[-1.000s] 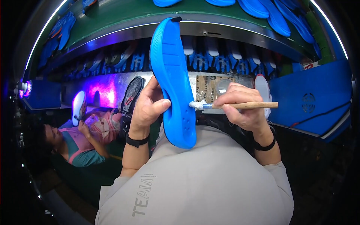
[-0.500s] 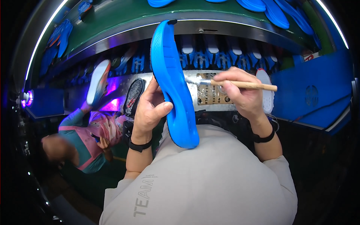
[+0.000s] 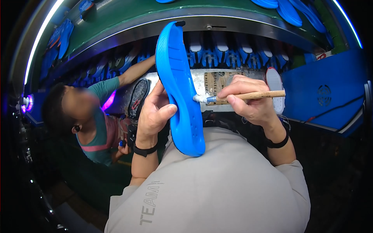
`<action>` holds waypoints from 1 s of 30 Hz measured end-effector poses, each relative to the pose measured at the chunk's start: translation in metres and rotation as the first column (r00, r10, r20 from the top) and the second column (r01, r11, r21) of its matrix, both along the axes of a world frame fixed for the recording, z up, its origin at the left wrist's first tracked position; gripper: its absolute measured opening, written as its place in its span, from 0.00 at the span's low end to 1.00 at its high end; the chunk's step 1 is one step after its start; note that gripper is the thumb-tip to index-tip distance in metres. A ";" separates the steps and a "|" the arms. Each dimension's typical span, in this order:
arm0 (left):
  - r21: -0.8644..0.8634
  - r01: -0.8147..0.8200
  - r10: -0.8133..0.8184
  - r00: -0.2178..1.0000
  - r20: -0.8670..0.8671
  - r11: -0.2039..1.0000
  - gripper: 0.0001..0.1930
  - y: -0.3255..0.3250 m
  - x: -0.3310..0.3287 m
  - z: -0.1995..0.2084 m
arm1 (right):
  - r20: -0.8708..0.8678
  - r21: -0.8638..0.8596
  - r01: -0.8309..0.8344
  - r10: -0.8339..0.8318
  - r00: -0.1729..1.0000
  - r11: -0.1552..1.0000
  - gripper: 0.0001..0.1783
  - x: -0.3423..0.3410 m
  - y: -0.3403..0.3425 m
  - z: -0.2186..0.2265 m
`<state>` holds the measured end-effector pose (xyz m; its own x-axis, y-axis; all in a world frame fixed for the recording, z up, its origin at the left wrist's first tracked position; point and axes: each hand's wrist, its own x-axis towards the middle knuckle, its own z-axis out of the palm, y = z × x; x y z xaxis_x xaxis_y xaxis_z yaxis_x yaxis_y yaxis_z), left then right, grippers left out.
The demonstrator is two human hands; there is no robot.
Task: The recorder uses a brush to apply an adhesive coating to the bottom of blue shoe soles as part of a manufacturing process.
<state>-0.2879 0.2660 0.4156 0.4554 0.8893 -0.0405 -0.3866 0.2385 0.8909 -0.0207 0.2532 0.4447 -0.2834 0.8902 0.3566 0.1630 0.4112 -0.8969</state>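
My left hand (image 3: pixel 152 114) is closed on a long bright blue shoe sole (image 3: pixel 182 93), its thumb lying over the near side. The sole stands nearly upright in front of my chest, its inner face turned up to the right. In my right hand (image 3: pixel 252 101) is a brush (image 3: pixel 268 94) with a wooden handle, pinched between thumb and fingers. The brush's white bristles touch the right edge of the sole at about its middle. A black strap is on each wrist.
A metal bench (image 3: pixel 199 79) behind the sole bears a dark shoe (image 3: pixel 138 97), a brown printed sheet (image 3: pixel 211 82) and a white sole (image 3: pixel 275 87). Beyond are shoes on blue holders (image 3: pixel 210 58) and a green belt (image 3: pixel 132 18) with blue soles. A blue machine (image 3: pixel 326 93) stands right; a co-worker (image 3: pixel 103 116) reaches in from the left.
My right hand has lowered the brush slightly, bringing its bristles against the sole's edge. The co-worker has leaned in and reaches toward the racks; the white-and-blue shoe they held has left view.
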 end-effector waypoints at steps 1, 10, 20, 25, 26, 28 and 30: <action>0.001 -0.002 0.002 1.000 0.002 1.000 0.45 0.001 -0.001 0.000 | 0.005 -0.015 -0.017 0.017 1.000 1.000 0.06 0.000 0.000 0.001; -0.023 -0.076 0.077 0.995 0.061 0.997 0.36 0.017 -0.017 -0.010 | -0.213 -0.050 0.183 -0.190 0.959 0.982 0.09 0.005 -0.006 -0.010; 0.180 -0.283 0.223 0.929 0.296 0.942 0.24 0.237 -0.086 0.009 | -0.187 -0.202 0.389 -0.425 0.886 0.899 0.10 0.001 0.010 -0.060; 0.195 -0.669 0.694 0.660 -0.289 0.717 0.23 0.393 -0.157 -0.042 | -0.082 -0.264 0.502 -0.537 0.839 0.824 0.10 -0.015 0.023 -0.073; 0.192 -0.674 0.699 0.667 -0.259 0.714 0.23 0.403 -0.156 -0.038 | -0.076 -0.272 0.509 -0.545 0.835 0.817 0.10 -0.011 0.022 -0.080; 0.310 -0.638 0.708 0.659 -0.254 0.705 0.22 0.417 -0.171 -0.025 | -0.026 -0.279 0.569 -0.598 0.801 0.774 0.11 -0.010 0.020 -0.086; 0.422 -0.602 0.725 0.644 -0.247 0.678 0.22 0.387 -0.200 -0.026 | 0.020 -0.287 0.614 -0.636 0.771 0.735 0.12 -0.010 0.015 -0.089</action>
